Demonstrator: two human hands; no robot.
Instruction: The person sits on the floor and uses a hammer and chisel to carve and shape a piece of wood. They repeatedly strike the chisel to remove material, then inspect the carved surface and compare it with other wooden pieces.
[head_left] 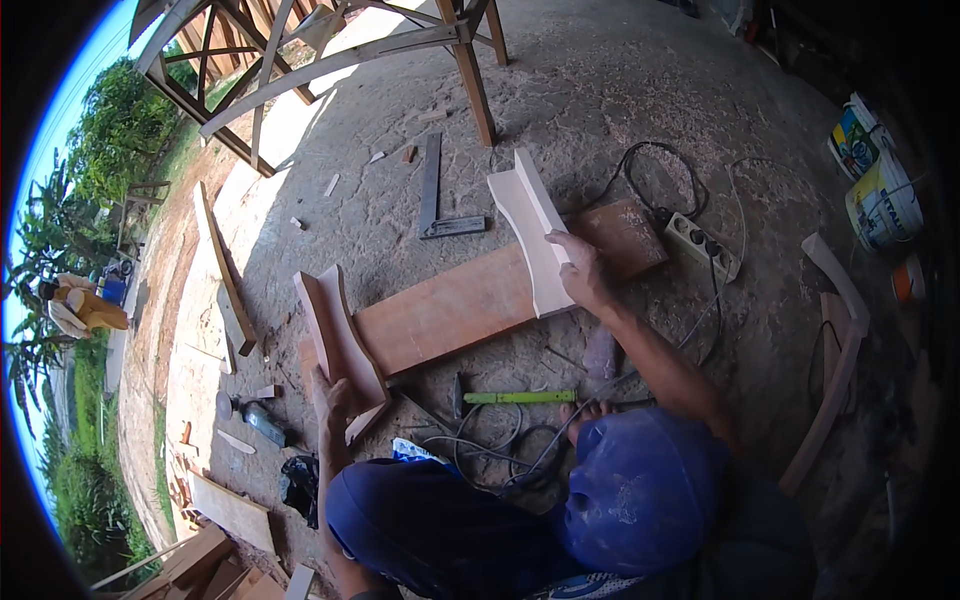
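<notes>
My left hand [333, 398] grips the lower end of a curved wooden piece [350, 325], made of a wide hollow-edged board with a strip along it. A similar curved wooden piece [522, 222] stands to the right, and my right hand [580, 272] is closed round its near edge. Both pieces rest at a long reddish-brown plank [440, 310] on the floor, one by its left end and one across its right half. Whether they are fixed to the plank, I cannot tell. Some of my left fingers are hidden behind the wood.
A hammer with a green handle [520, 397] and cables lie close to my knees. Beyond the plank is a carpenter's square [432, 190]. A power strip [703, 246] sits right of it; buckets [884, 205] stand further right. Wooden frames [470, 85] rise ahead. Another person [88, 305] is far left.
</notes>
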